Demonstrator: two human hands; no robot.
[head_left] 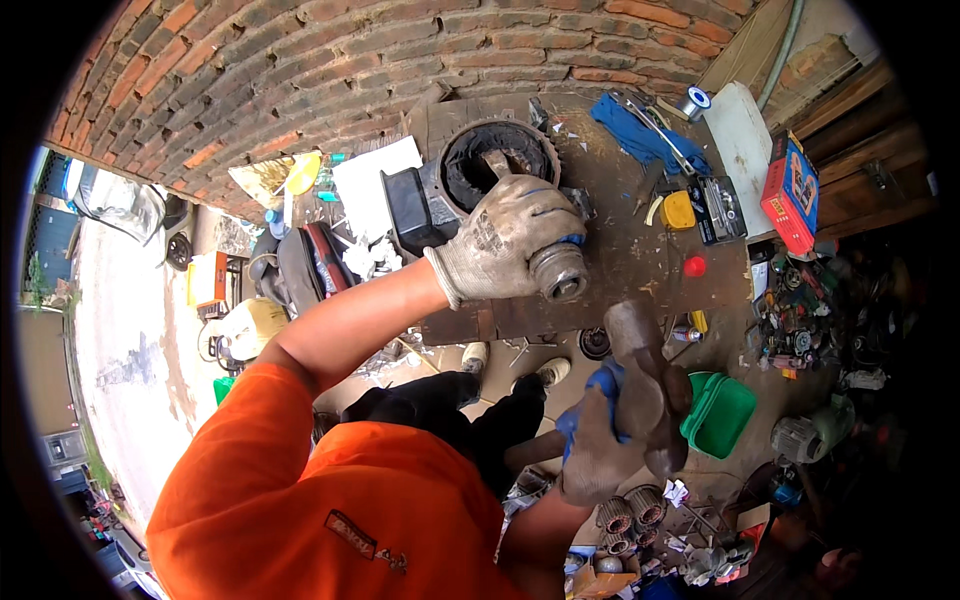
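brown hammer (645, 400) in right hand (603, 445) by open bench edge (690, 298)

The head view looked from the left of two fisheye cameras worn on the person's head, facing down past the orange shirt (350, 510) to the shoes (554, 372). The counter (640, 275) lay near, in the upper middle, with the left hand (512, 238) over it and the right hand (602, 440) lower in the frame. The brick wall (400, 85) curved across the top, and pale ground (120, 370) bent along the left side. The view sat upright and unmirrored, its corners black.
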